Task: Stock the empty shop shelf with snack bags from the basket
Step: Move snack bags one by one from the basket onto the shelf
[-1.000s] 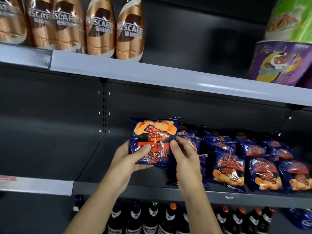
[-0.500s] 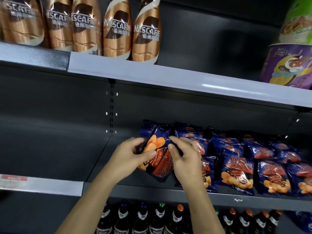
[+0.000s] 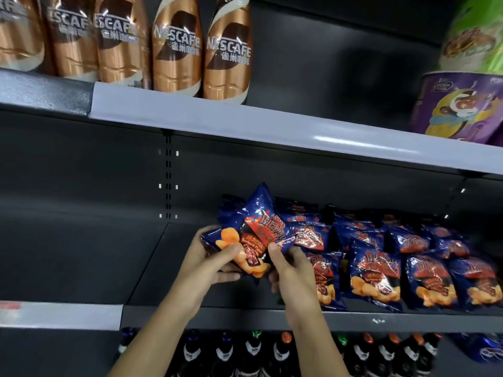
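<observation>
Held item: glossy blue foil snack bag with orange crisps printed point(image 3: 253, 235), tilting, left hand point(image 3: 209, 262) and right hand point(image 3: 292, 270) both gripping its lower edge.
Shelf: dark metal shelf point(image 3: 190, 312), matching blue bags point(image 3: 381, 268) lying in rows on right.
Above: copper-coloured Nescafe bottles point(image 3: 174, 44) standing.

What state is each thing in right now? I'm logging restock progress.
held snack bag: tilted, gripped by both hands above the shelf
left hand: closed on the bag
right hand: closed on the bag
stocked snack bags: in rows, filling the shelf's right part
middle shelf: left part bare
coffee bottles: upright, capped tops unseen
</observation>
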Demonstrator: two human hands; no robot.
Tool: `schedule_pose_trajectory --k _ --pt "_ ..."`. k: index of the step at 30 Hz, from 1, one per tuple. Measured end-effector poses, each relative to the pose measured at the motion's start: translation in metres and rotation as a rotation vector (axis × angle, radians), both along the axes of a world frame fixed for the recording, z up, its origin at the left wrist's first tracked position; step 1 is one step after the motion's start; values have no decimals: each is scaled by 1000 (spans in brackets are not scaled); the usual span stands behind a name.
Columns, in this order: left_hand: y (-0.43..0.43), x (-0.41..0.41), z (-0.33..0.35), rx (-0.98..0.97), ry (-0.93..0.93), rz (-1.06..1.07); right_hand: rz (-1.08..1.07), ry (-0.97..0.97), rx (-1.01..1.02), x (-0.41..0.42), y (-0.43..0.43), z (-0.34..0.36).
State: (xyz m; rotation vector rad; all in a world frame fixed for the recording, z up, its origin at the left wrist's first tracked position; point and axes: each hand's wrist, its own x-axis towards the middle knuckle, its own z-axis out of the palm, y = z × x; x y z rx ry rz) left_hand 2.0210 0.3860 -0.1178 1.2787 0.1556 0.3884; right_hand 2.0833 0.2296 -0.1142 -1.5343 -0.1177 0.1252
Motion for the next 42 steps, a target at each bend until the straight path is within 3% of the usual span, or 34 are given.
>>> schedule_pose_trajectory --k 2,4,10,21,25,31,36,42 --pt "6 3 -2 45 7 72 -1 -56 -39 5 -2 -2" --pt "12 8 -4 208 37 124 -10 -87 -104 9 -3 -8" --pt "12 22 -19 486 137 115 -86 -144 -390 18 3 -15" --pt "19 44 -51 704 322 188 -191 -112 -653 24 16 -35" --pt "16 40 -47 666 284 203 -212 -131 -577 19 12 -33" --pt "-4 23 -20 518 86 481 -230 -158 -302 11 -7 -19" --pt "-47 18 2 459 -12 398 -183 -155 -104 5 -46 -1" --pt "-127 36 1 538 -44 286 -267 -158 -74 9 -130 2"
